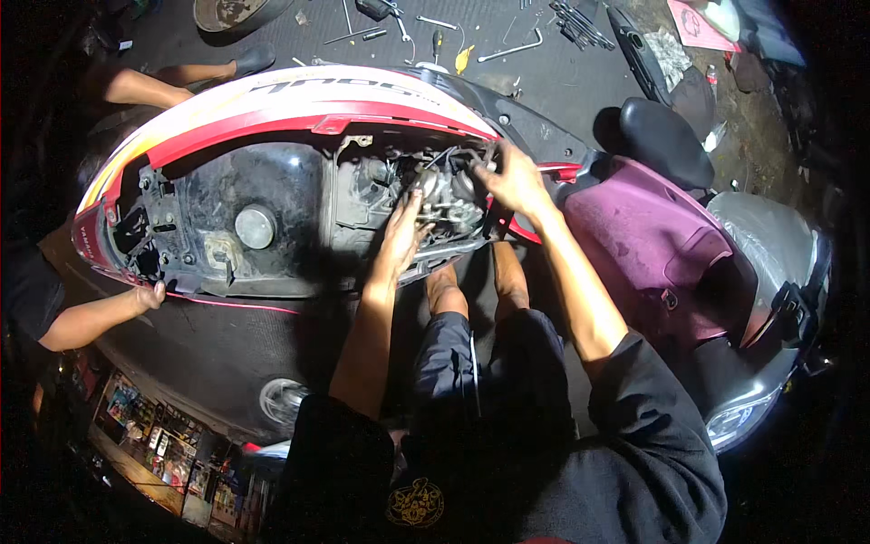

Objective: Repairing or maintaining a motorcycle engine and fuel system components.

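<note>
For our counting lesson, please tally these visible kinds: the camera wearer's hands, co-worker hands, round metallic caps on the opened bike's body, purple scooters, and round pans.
Wearer's hands: 2 (left hand, right hand)
Co-worker hand: 1
Round cap: 1
Purple scooter: 1
Round pan: 1
Total: 6

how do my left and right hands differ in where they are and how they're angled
Your left hand is lower in the picture, your right hand higher. The left is left of the exposed metal parts, the right at their upper right. The left's fingers point mostly upward, the right's toward the left. Both are bare.
</note>
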Motion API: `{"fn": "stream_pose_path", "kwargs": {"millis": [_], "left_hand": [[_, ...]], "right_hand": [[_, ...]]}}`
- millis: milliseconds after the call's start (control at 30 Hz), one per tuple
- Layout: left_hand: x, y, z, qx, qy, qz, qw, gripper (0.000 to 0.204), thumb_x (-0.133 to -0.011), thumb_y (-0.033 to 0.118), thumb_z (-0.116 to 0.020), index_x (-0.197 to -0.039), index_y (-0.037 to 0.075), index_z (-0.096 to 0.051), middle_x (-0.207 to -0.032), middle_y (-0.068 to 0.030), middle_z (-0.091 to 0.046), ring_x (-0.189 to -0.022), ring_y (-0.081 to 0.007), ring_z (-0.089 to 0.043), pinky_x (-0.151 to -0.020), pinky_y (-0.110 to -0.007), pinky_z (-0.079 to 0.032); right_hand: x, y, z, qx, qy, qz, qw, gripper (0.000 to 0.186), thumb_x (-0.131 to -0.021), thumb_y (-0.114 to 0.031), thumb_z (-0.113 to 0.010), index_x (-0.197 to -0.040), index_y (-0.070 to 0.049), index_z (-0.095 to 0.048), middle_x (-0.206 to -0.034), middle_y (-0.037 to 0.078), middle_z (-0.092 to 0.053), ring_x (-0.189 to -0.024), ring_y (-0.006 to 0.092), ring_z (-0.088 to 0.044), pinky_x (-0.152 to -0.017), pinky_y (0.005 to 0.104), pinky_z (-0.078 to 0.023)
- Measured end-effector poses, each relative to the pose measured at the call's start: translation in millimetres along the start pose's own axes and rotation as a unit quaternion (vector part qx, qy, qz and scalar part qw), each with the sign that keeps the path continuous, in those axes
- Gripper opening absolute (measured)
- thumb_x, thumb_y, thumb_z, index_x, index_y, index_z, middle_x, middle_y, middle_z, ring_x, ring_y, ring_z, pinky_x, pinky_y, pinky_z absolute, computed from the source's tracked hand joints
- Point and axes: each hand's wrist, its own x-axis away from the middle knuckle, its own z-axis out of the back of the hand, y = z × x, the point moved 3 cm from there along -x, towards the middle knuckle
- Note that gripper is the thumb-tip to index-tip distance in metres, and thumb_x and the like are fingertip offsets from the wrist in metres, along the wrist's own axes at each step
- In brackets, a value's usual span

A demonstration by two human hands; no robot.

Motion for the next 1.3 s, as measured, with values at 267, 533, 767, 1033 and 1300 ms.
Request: {"fn": "stream_pose_path", "kwargs": {"millis": [267,533,767,1033,1300], "left_hand": [[20,66,-41,-0.124,0.043,-0.154,0.979,0.06,-0.091,0.037,-0.056,-0.133,-0.002,-0.039,-0.12,-0.0153,-0.055,-0.113,-0.0188,-0.05,-0.097,-0.032,-0.036],[50,39,-134,-0.362,0.069,-0.349,0.862,0.063,-0.085,0.026,-0.064,-0.131,-0.006,-0.036,-0.116,-0.024,-0.05,-0.109,-0.0314,-0.05,-0.096,-0.038,-0.039],[50,28,-170,-0.368,0.048,-0.377,0.849,0.061,-0.083,0.018,-0.053,-0.137,-0.002,-0.032,-0.133,-0.028,-0.038,-0.127,-0.0389,-0.035,-0.105,-0.042,-0.03],[26,1,-118,-0.106,-0.051,-0.341,0.933,0.054,-0.075,-0.013,-0.036,-0.128,-0.002,-0.041,-0.125,-0.0155,-0.052,-0.114,-0.0213,-0.052,-0.098,-0.031,-0.038],[-90,-16,-12,0.297,0.045,0.028,0.953,0.02,-0.094,0.024,-0.047,-0.106,0.009,-0.053,-0.104,-0.0057,-0.061,-0.093,-0.0198,-0.059,-0.077,-0.032,-0.05]], "right_hand": [[18,4,-8,-0.088,0.089,-0.032,0.992,0.051,-0.086,-0.04,-0.052,-0.119,0.0,-0.053,-0.103,0.027,-0.061,-0.102,0.0406,-0.057,-0.089,0.0447,-0.043],[-20,71,33,-0.021,0.239,-0.003,0.971,0.037,-0.089,-0.032,-0.055,-0.111,-0.003,-0.06,-0.106,0.029,-0.055,-0.101,0.0414,-0.055,-0.088,0.0423,-0.044],[1,38,58,-0.239,0.148,0.041,0.959,0.047,-0.086,-0.033,-0.063,-0.116,0.002,-0.056,-0.113,0.02,-0.06,-0.11,0.0278,-0.055,-0.096,0.0351,-0.04],[24,11,44,-0.04,0.202,0.1,0.973,0.077,-0.073,-0.033,-0.077,-0.131,-0.002,-0.037,-0.124,0.025,-0.044,-0.117,0.0371,-0.046,-0.099,0.0423,-0.038],[87,-44,-12,-0.186,0.249,0.123,0.942,0.009,-0.08,-0.006,-0.062,-0.087,-0.003,-0.057,-0.075,0.013,-0.058,-0.07,0.0259,-0.059,-0.07,0.0348,-0.047]]}}
